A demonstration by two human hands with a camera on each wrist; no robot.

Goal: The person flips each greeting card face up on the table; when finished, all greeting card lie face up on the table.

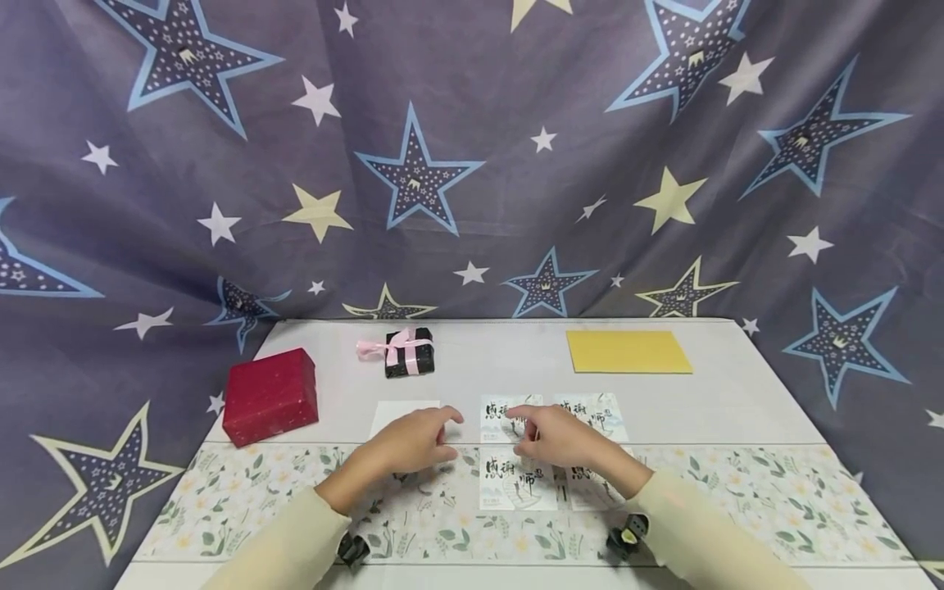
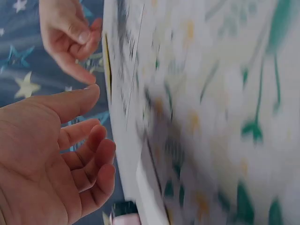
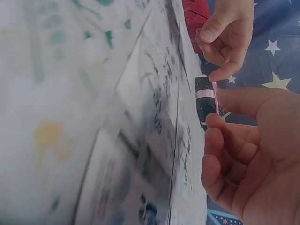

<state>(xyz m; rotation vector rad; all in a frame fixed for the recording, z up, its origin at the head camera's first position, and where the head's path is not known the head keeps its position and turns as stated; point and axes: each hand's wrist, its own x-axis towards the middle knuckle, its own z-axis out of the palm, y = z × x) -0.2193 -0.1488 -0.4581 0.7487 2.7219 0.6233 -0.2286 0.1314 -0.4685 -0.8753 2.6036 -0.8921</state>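
Note:
My left hand point(image 1: 413, 441) hovers with loosely bent fingers over a blank white card point(image 1: 394, 411), partly covering it. Nothing is held in it; the left wrist view shows the bare palm and thumb point(image 2: 77, 103). My right hand point(image 1: 566, 438), also holding nothing, hangs over several white cards printed with black brush characters. Its fingers overlap the upper left card point(image 1: 494, 426) and upper right card point(image 1: 606, 414). Below are the lower left card point(image 1: 509, 493) and the lower right card point(image 1: 590, 498), the latter partly hidden by the wrist. Both hands face each other, fingertips apart.
A red box point(image 1: 269, 397) stands at the table's left. Behind the left hand lies a small black box point(image 1: 424, 358) tied with pink ribbon point(image 1: 376, 350). A yellow envelope-like sheet point(image 1: 628, 352) lies back right. A floral strip point(image 1: 737, 500) crosses the white table point(image 1: 501, 352); a starry curtain point(image 1: 487, 221) hangs behind.

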